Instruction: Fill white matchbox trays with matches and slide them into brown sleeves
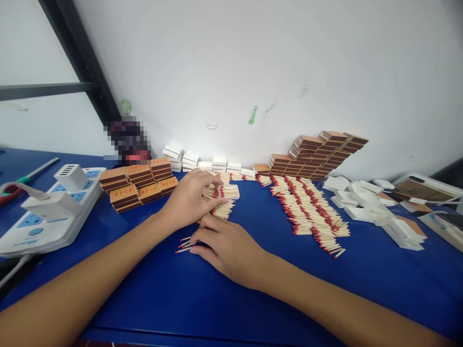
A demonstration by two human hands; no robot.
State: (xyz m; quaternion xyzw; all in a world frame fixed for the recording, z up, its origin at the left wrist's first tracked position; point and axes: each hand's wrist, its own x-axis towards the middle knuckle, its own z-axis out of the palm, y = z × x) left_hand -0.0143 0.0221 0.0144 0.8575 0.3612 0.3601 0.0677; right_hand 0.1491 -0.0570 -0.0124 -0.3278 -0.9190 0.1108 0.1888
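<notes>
My left hand (193, 197) grips a white matchbox tray (234, 191) by its left end, thumb in front and fingers behind; some matches lie in the tray. Beneath and beside this hand is a pile of matches (222, 211). Closer to me, my right hand (226, 248) has its thumb and fingers closed around a few red-tipped matches (183, 245), whose heads stick out to the left. A broad spread of matches (304, 205) lies to the right of both hands on the blue table (217, 308).
Filled-looking matchboxes (139, 185) are stacked at the left, beside a power strip (77, 207). White trays (213, 165) and a stepped matchbox stack (318, 156) line the wall. Loose white trays (365, 200) and a phone-like device (423, 188) lie at the right.
</notes>
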